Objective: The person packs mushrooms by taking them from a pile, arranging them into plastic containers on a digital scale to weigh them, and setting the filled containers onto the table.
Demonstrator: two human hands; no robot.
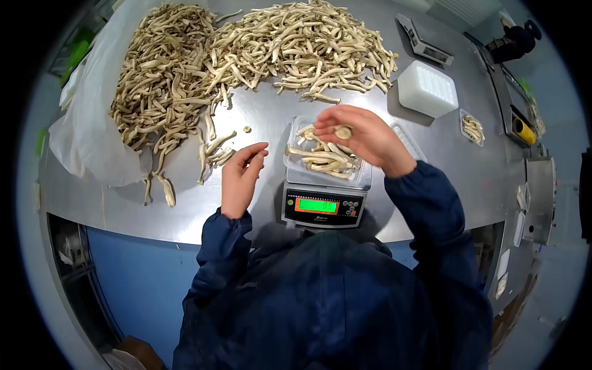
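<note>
A clear plastic tray [295,161] with several pale mushrooms [327,158] lies on a digital scale [324,205] whose display glows green. My right hand [361,132] is over the tray's right part, its fingers curled round a mushroom [343,132] seen end-on. Left of the tray, my left hand [243,176] is above the steel table, fingers bent and slightly apart, holding nothing visible. Just beside it lie a few loose mushrooms [220,157] and a small piece [247,129].
Large mushroom heaps [296,46] cover the far side, with a white plastic sheet [92,132] at left. Stacked white trays [427,89], another scale [425,44] and a filled tray [472,128] stand at right. A person in dark clothing [515,42] is at far right.
</note>
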